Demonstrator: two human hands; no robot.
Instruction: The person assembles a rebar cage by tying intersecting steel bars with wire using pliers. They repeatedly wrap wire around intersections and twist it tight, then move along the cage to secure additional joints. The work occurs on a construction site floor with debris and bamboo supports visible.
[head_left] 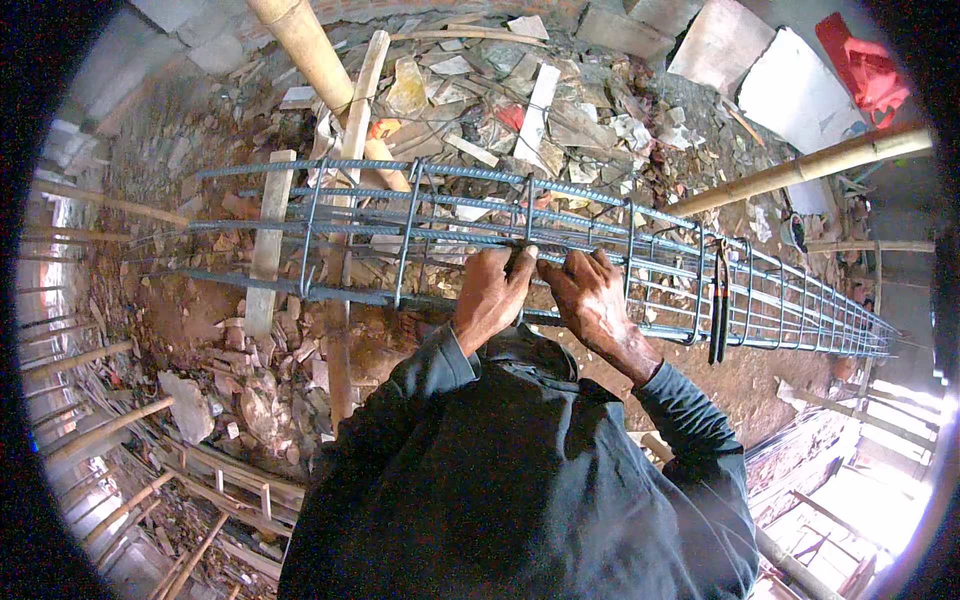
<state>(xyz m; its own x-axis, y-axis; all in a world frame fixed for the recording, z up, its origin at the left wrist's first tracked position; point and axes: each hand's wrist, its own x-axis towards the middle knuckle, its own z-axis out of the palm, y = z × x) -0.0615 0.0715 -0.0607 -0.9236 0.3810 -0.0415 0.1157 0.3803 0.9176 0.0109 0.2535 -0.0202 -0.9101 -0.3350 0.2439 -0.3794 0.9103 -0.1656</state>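
Observation:
A long cage of ribbed steel bars (470, 174) runs across in front of me, ringed by square stirrups (407, 240) and narrowing toward the far right. My left hand (492, 295) is closed at a middle bar, thumb and fingers pinched beside a stirrup. Just to its right my right hand (600, 305) is also closed, with its fingers bent down against the same bar. Whatever lies between the fingertips is too small or hidden to make out. Dark-handled pincers (719, 305) hang on the cage to the right of my right hand.
Light wooden boards (268, 245) cross the cage's left end. A thick bamboo pole (305, 50) slants in from the top, and another (800, 172) from the right. Rubble and broken tiles (480, 95) cover the ground beyond. A red plastic item (868, 70) lies at the far right.

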